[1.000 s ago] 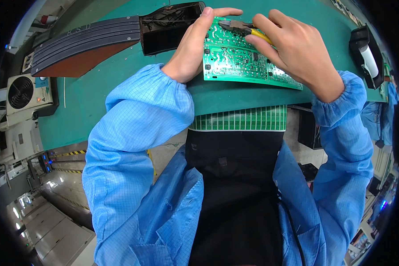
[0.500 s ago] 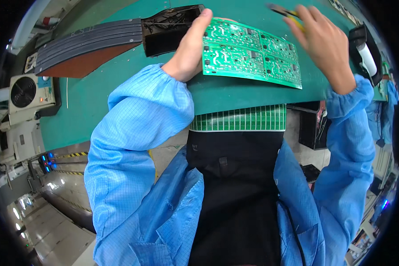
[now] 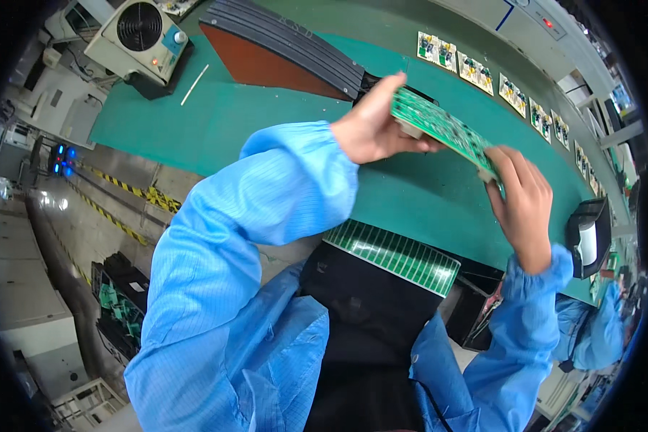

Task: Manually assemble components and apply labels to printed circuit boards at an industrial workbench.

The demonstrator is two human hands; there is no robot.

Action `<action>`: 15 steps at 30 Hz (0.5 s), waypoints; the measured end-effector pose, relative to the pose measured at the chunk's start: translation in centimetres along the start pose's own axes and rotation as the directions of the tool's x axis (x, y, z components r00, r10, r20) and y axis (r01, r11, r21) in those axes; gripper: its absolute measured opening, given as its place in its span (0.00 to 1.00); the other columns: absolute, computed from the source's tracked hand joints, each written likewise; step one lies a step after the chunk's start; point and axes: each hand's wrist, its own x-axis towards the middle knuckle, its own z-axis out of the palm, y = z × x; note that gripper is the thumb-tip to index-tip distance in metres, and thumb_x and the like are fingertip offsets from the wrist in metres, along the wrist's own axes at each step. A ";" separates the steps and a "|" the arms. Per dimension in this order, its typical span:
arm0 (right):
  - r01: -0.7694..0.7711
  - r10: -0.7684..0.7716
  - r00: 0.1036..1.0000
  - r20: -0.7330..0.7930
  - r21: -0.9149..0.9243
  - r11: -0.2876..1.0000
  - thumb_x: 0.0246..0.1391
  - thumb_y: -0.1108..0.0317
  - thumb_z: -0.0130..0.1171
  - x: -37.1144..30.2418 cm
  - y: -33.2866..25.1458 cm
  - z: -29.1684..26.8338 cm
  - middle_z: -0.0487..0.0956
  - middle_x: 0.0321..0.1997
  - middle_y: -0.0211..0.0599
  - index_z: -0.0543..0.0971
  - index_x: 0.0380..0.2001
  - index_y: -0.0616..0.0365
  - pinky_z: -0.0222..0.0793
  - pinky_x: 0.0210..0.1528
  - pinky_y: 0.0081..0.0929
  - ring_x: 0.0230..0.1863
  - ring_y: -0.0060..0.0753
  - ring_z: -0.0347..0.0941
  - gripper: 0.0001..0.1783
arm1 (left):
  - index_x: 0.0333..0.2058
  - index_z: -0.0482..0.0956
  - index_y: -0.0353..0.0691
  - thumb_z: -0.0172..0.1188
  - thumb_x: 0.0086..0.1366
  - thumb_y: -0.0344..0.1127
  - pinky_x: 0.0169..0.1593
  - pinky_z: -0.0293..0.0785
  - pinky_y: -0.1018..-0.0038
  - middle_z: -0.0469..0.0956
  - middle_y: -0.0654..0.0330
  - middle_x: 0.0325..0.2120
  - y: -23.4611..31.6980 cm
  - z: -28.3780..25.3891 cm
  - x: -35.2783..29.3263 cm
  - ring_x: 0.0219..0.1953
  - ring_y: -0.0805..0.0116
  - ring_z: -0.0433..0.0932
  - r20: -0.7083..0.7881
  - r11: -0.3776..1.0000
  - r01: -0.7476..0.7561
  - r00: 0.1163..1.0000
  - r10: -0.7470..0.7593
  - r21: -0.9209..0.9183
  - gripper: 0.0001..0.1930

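A green circuit board (image 3: 446, 128) is held above the table, tilted, with its solder side up and some pale parts jutting from its underside. My left hand (image 3: 378, 122) is closed on its left end, thumb on top and fingers beneath. At the right end, my right hand (image 3: 522, 194) grips the board's edge between fingers and thumb. No cutters show in either hand. Behind my left hand, a dark box is mostly hidden.
A green mat (image 3: 266, 122) covers the table. On it stand a long grey rack (image 3: 288, 39) with a red-brown side and a fan unit (image 3: 155, 54). Boards with parts (image 3: 475, 74) line the far right. A black holder (image 3: 590, 223) carries a white roll. A gridded green strip (image 3: 392, 255) lies near my lap.
My right hand no longer shows the yellow-handled cutters and has come down onto the board's right end. The board has tilted. The view has turned, bringing the row of boards into sight.
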 end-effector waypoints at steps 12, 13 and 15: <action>0.070 0.028 0.991 -0.129 0.687 0.724 0.66 0.64 0.60 15.5 -1.2 10.4 0.80 0.33 0.49 0.76 0.46 0.65 0.69 0.36 0.38 0.31 0.39 0.73 0.14 | 0.52 0.79 0.33 0.39 0.78 0.51 0.49 0.73 0.73 0.82 0.58 0.41 17.2 -7.6 -7.7 0.45 0.70 0.78 0.304 -0.248 -0.187 0.397 0.866 0.951 0.28; 0.081 0.020 0.990 -0.137 0.694 0.715 0.66 0.64 0.60 16.4 -1.8 11.4 0.80 0.33 0.49 0.76 0.46 0.65 0.69 0.36 0.38 0.31 0.39 0.73 0.14 | 0.50 0.80 0.34 0.41 0.79 0.52 0.48 0.75 0.69 0.83 0.55 0.39 18.1 -9.4 -6.0 0.42 0.65 0.80 0.437 -0.107 -0.638 0.386 0.812 0.763 0.27; 0.117 -0.013 0.989 -0.145 0.742 0.660 0.66 0.63 0.60 17.6 -2.4 12.6 0.80 0.33 0.51 0.75 0.45 0.64 0.69 0.36 0.38 0.31 0.41 0.74 0.14 | 0.50 0.79 0.32 0.43 0.79 0.55 0.55 0.73 0.70 0.81 0.56 0.45 17.8 -8.7 -5.9 0.49 0.68 0.77 0.249 0.045 -0.452 0.568 0.785 0.891 0.28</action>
